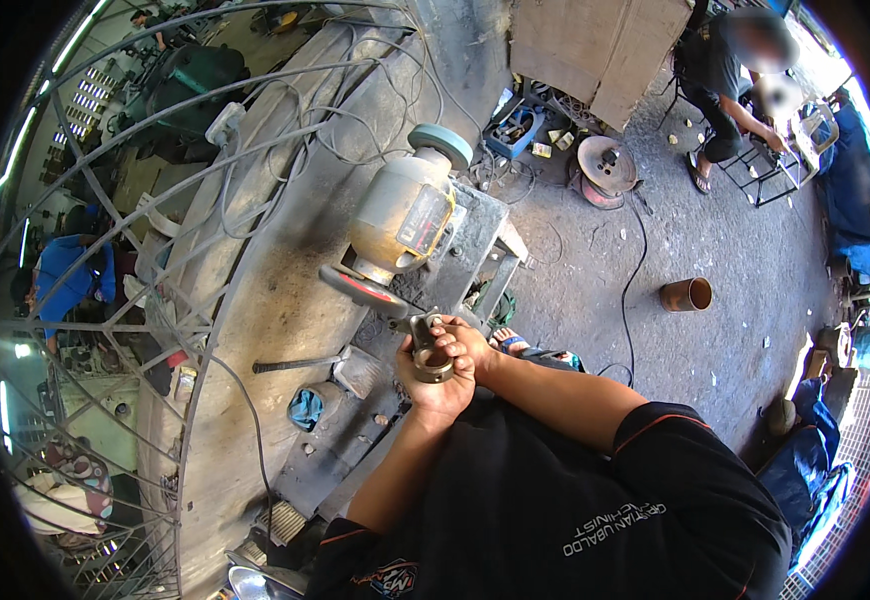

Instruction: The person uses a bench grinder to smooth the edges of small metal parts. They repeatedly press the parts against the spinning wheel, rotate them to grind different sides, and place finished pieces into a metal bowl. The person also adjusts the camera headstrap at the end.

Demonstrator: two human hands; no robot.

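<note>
Both my hands are closed around a dark metal part with a ring-shaped end, which looks like a connecting rod (433, 366). My left hand (435, 396) cups it from below and the left side. From the right, my right hand (468, 345) wraps its fingers over it. The rod's upper end lies close by the lower wheel (360, 291) of a bench grinder (395, 215); whether they touch, I cannot tell. That wheel is dark with a red face. A second, grey-green wheel (440, 146) sits at the grinder's far end.
A metal stand (480, 235) carries the grinder. On the left are a hammer-like tool (300, 365), a blue cloth (305, 408) and a metal lattice (190, 440). Cables, a blue crate (515, 132), a reel (607, 165) and a rusty pipe piece (686, 295) lie beyond. A person (730, 90) sits far right.
</note>
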